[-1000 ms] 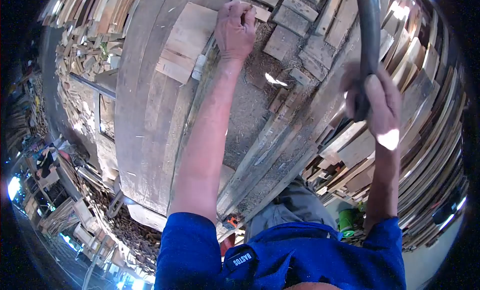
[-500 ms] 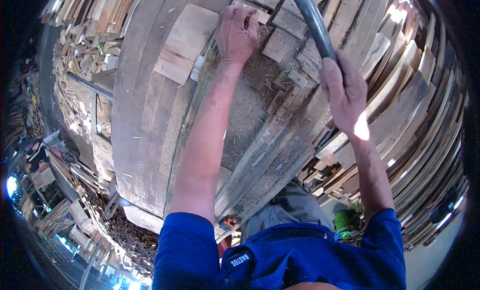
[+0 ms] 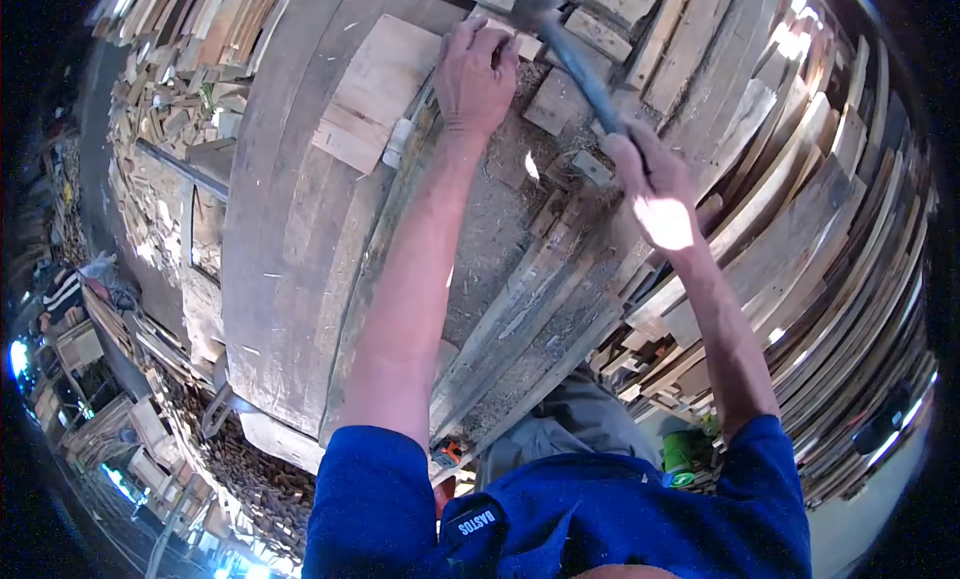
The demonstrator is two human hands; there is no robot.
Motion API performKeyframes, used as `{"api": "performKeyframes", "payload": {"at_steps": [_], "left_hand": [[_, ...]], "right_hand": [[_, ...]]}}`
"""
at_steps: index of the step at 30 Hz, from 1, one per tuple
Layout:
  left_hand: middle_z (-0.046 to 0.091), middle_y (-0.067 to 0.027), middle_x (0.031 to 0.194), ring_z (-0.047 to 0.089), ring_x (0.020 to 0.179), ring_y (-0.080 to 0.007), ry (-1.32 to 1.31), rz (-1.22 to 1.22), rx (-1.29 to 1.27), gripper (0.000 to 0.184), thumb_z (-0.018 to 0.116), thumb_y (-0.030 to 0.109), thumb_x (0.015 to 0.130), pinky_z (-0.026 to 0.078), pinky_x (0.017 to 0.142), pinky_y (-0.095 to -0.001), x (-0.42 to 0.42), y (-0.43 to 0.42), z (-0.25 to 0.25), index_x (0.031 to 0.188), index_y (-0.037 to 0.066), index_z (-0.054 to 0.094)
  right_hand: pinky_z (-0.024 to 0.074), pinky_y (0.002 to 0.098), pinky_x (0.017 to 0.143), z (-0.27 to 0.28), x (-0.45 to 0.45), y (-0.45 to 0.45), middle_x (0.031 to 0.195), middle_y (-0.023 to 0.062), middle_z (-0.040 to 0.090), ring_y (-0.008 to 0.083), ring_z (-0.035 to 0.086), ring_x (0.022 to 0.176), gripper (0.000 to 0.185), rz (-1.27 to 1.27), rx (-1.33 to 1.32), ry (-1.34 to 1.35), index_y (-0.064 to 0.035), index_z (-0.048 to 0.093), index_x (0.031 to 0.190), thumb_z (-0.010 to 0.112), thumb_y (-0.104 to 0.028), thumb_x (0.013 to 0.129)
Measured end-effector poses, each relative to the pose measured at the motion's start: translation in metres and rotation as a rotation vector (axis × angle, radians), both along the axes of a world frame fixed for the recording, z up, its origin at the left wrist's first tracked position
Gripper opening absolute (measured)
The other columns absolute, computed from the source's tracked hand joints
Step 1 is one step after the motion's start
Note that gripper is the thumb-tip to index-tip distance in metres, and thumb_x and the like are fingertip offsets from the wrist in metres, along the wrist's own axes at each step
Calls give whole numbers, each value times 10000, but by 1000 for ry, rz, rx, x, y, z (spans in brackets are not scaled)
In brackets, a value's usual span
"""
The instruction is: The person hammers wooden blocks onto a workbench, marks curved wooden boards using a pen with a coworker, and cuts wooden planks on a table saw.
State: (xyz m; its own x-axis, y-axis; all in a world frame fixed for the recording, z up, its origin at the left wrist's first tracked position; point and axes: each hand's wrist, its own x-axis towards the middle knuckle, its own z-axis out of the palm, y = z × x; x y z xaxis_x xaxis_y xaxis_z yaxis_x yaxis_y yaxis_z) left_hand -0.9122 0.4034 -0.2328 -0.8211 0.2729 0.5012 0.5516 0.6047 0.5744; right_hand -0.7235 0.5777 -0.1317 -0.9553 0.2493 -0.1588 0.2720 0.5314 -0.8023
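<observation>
My right hand (image 3: 655, 184) is wrapped round the dark handle of a hammer (image 3: 583, 71). The hammer's head, blurred, is at the far end of the bench, just right of my left fingers. My left hand (image 3: 475, 84) is closed, fingers curled at the near edge of a pale wooden block (image 3: 522, 45); the fingertips and part of the block are hidden. Left of that hand lies a flat light wooden board (image 3: 380, 84), with a small whitish piece (image 3: 397, 142) at its edge.
The plank workbench (image 3: 270, 239) has a sawdust-covered recess (image 3: 490, 249) in its middle. Several wooden blocks (image 3: 556, 101) lie beyond it. Stacked boards (image 3: 790, 239) rise on the right, and wood offcuts (image 3: 160, 169) are heaped at left. An orange tool (image 3: 448, 452) sits near my waist.
My right hand has swung down and left with the hammer, so its head now shows near my left hand. The left hand has stayed nearly in place.
</observation>
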Motion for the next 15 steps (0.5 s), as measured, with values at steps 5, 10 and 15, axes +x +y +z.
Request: {"api": "performKeyframes", "payload": {"at_steps": [5, 10, 15], "left_hand": [[620, -140, 1177, 633, 1058, -336, 19, -45, 41, 253, 780, 258, 847, 532, 893, -436, -1, -5, -6, 1015, 91, 693], [490, -188, 1373, 525, 1241, -352, -179, 22, -47, 670, 812, 491, 800, 422, 1045, -487, 22, -25, 24, 1313, 111, 608], [403, -188, 1493, 325, 1441, -358, -59, 142, -474, 935, 769, 661, 775, 243, 1155, -605, 30, -33, 11, 1484, 115, 498]], "right_hand": [[326, 220, 499, 57, -26, -8, 690, -57, 456, 41, 415, 573, 276, -63, -144, 256, -24, 635, 1220, 519, -249, 1110], [347, 244, 511, 56, -14, -12, 699, -44, 473, 51, 434, 590, 301, -39, -53, 258, -21, 630, 1241, 538, -272, 1102], [376, 259, 499, -11, -7, -10, 690, -30, 490, 58, 470, 598, 295, -41, -46, 19, -25, 662, 1200, 553, -277, 1091]]}}
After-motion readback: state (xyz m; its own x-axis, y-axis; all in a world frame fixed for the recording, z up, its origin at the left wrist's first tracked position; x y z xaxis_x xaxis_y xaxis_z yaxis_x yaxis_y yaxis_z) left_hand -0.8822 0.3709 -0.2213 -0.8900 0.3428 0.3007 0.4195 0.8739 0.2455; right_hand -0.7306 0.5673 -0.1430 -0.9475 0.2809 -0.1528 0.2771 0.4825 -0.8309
